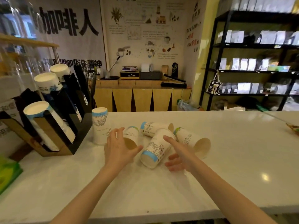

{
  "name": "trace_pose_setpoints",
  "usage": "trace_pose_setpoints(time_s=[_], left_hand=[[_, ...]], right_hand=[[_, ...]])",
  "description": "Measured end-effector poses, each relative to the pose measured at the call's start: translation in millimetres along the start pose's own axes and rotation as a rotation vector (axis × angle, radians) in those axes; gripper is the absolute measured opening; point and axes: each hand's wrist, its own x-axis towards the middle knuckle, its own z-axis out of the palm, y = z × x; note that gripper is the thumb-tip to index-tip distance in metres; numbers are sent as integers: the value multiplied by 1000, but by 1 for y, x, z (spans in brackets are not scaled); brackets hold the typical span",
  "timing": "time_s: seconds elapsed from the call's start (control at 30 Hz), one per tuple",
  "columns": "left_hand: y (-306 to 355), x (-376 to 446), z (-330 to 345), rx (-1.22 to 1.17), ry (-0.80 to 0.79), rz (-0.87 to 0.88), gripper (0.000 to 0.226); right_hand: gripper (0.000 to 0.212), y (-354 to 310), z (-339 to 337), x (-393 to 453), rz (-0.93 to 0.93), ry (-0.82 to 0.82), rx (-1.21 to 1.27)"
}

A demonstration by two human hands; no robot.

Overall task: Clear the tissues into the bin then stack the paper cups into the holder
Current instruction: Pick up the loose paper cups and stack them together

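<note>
White worktop [226, 151] carries toppled paper cups [155, 151]; black cup holder [53, 126] at left, black shelving [252, 46] behind. Left hand [119, 148] and right hand [181, 152]: each grip spread wide, empty.

Wall banner [68, 21], upper left: large black characters 加啡人. Lower line on the same banner, partly hidden behind the cup holder [64, 107], seems to end 咖啡没精神. Wall poster [145, 29]: small print, too blurred to read. Paper cups [155, 151]: line drawings only, lettering illegible.
</note>
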Motion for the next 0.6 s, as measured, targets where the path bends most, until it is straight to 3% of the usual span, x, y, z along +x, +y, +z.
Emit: trace_pose_setpoints(time_s=[0.27, 0.4, 0.6], left_hand=[[3, -4, 22, -68, 74, -120, 96], [3, -3, 20, -147, 52, -138, 97], [16, 10, -11, -231, 129, -56, 95]], right_hand=[[64, -3, 14, 14, -7, -32, -107], [44, 0, 13, 17, -3, -75, -56], [39, -1, 6, 14, 31, -104, 0]])
